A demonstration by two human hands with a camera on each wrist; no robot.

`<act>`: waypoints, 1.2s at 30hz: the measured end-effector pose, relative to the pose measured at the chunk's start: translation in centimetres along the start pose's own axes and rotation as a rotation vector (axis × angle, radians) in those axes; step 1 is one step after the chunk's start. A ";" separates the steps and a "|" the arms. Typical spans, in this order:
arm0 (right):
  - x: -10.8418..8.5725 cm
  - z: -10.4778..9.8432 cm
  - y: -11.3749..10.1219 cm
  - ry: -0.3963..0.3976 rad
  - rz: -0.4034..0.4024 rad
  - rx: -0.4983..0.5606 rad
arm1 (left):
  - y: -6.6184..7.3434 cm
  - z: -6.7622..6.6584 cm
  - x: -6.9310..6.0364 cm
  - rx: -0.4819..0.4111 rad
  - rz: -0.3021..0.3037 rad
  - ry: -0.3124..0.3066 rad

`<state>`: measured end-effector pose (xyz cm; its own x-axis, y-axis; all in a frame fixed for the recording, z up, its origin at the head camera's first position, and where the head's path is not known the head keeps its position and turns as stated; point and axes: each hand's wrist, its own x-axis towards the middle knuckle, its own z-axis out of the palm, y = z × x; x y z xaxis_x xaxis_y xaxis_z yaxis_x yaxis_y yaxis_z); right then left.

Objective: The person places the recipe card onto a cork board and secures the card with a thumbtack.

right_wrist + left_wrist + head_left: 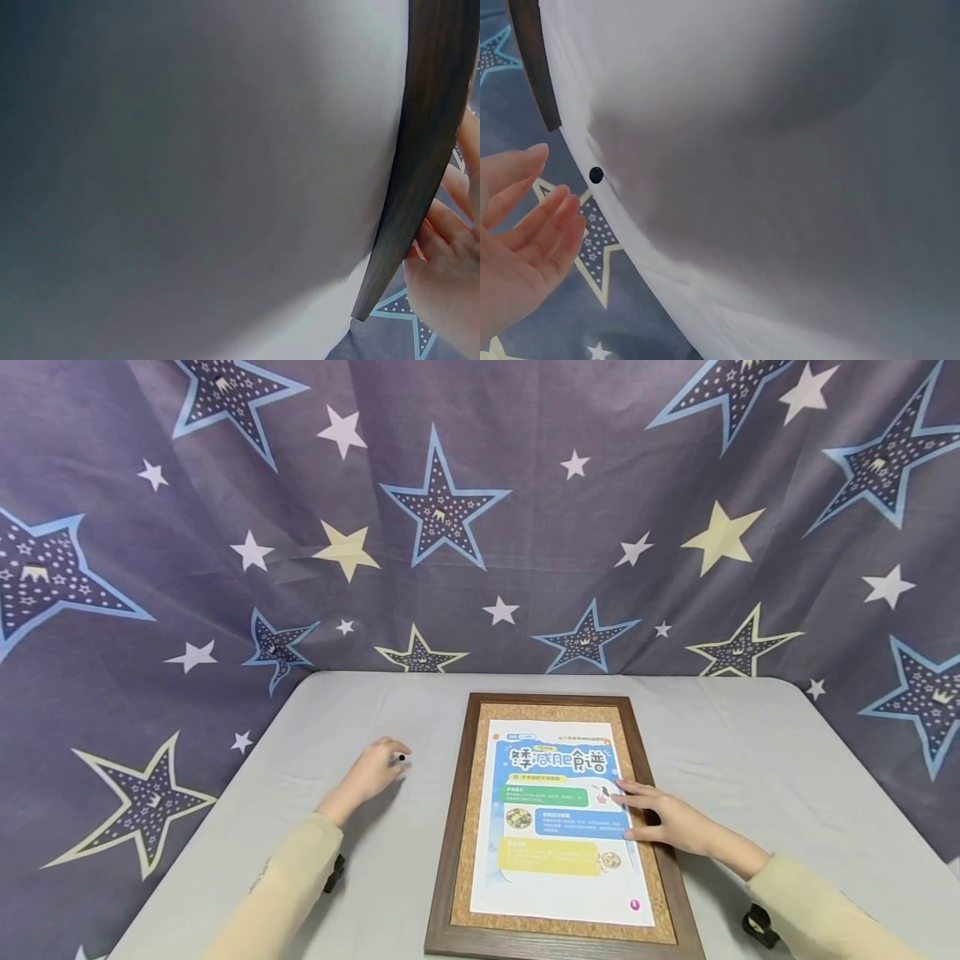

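A corkboard with a brown wooden frame lies on the table, a colourful printed poster on top of it. My right hand rests over the board's right edge, fingertips touching the poster. In the right wrist view its fingers lie partly behind the frame. Left of the board, my left hand hovers by a small black round thing. The left wrist view has that hand with fingers loosely bent and apart from the black thing, whose kind I cannot tell.
A pale grey cloth covers the table. Behind it hangs a dark curtain printed with stars. Dark wrist-worn devices show under both sleeves.
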<state>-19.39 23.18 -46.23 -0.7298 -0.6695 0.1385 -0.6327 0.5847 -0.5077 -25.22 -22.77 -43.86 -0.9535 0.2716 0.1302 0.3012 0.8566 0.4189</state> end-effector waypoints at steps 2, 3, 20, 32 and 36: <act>0.0 0.0 0.0 -0.004 0.001 0.005 | -0.1 0.0 0.1 0.003 -0.017 -0.007; 0.0 0.0 0.0 -0.004 0.002 0.005 | -0.2 0.0 0.2 0.009 -0.023 -0.012; 0.0 0.0 0.1 0.002 0.008 -0.002 | -1.2 0.3 1.0 0.014 -0.050 -0.051; 0.1 -0.1 0.2 -0.027 0.046 0.016 | -1.6 0.7 1.5 0.008 -0.058 -0.063; 0.1 0.0 0.1 -0.019 0.035 0.013 | -1.7 0.8 1.5 0.016 -0.050 -0.061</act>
<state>-19.56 23.20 -46.26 -0.7464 -0.6572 0.1044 -0.6033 0.6021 -0.5230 -27.19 -23.43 -45.04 -0.9656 0.2544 0.0543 0.2540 0.8766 0.4088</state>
